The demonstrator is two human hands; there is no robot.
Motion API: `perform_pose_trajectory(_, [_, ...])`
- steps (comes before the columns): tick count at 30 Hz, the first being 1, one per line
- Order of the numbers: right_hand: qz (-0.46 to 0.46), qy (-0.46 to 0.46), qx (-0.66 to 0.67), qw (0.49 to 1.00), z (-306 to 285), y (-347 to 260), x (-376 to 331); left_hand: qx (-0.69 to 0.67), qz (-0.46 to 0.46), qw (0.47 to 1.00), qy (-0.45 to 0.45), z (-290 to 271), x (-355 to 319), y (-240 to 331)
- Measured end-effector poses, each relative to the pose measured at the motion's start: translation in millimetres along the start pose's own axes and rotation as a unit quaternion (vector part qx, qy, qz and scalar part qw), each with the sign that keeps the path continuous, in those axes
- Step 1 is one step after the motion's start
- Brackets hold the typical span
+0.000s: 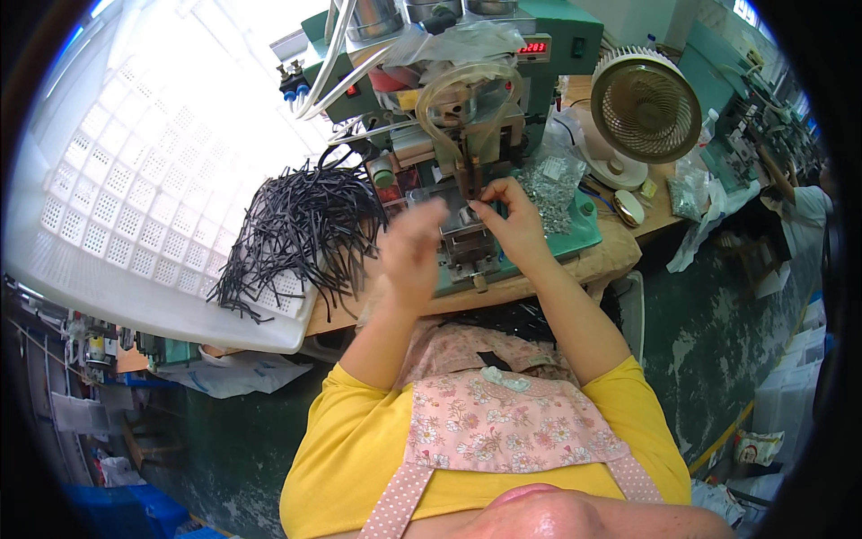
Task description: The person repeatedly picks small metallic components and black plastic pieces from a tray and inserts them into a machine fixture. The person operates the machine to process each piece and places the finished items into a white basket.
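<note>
A green bench machine [467,144] stands in front of me, with a metal working block [470,247] low at its front. My right hand [514,217] is at the block's right side, just under the machine's head. Its thumb and index finger are pinched together, and whatever they hold is too small to make out. My left hand [413,251] is raised at the block's left, smeared by motion, so its fingers cannot be read. Left of it, a heap of thin black strips [305,229] lies partly on a white perforated tray [135,216].
Right of the machine are a clear bag of small metal parts [549,193], a round desk fan [645,106] and a small white and gold oval object [628,208]. The wooden bench edge [575,269] runs close before me. Another person's arm [779,175] shows at far right.
</note>
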State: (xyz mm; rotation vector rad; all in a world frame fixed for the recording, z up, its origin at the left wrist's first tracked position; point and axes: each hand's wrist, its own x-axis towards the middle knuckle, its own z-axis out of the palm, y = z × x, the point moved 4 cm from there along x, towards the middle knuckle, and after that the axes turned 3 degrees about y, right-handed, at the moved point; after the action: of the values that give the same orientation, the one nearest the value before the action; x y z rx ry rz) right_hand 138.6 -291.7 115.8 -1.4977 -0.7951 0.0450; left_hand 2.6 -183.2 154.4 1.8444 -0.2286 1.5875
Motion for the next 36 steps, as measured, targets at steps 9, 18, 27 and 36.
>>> perform_pose_trajectory(9, [0.033,-0.016,-0.044,0.998,-3.8,-1.7,7.9,0.043,-0.163,0.984,-0.064,-9.3,2.2,-18.0])
perform_pose_trajectory(18, [-0.125,0.226,-0.183,0.949,-93.8,27.1,-5.3,0.088,0.139,0.972,-0.170,36.3,-34.2,-1.1])
perform_pose_trajectory(27, [-0.066,-0.014,-0.431,0.900,-96.1,90.2,-44.7,0.096,0.161,0.971,-0.150,36.1,-37.6,-4.8])
perform_pose_trajectory(36, [-0.135,0.030,-0.394,0.909,-88.1,99.9,-23.8,0.083,0.067,0.984,-0.141,27.7,-55.4,0.6])
